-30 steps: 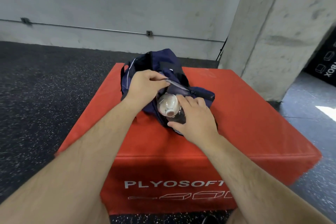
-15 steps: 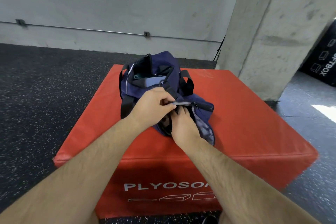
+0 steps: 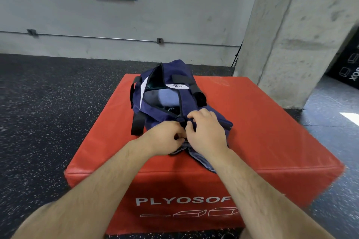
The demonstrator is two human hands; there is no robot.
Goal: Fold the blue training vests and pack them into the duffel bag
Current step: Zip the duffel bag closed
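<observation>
Navy duffel bag (image 3: 153,114) lying lengthwise on red plyo box (image 3: 262,122), long axis pointing straight away from the body, near end under both hands. Left grip (image 3: 167,134) curled tight, pinching the bag's cloth at the near end of the zip line. Right grip (image 3: 206,132) just beside it, fingers curled and apparently nipping the black zip slider (image 3: 181,120) lodged between the two. Beyond the slider, mouth of the bag gaping toward the far end; pale blue training vest (image 3: 165,98) visible inside, fold not discernible. Judged step: closing the packed bag. Decisive relation: open run of zip entirely on the far side of the slider, along the long axis; hence a pull directed away from the body by the right grip, with the left grip as anchor keeping the near end taut.
</observation>
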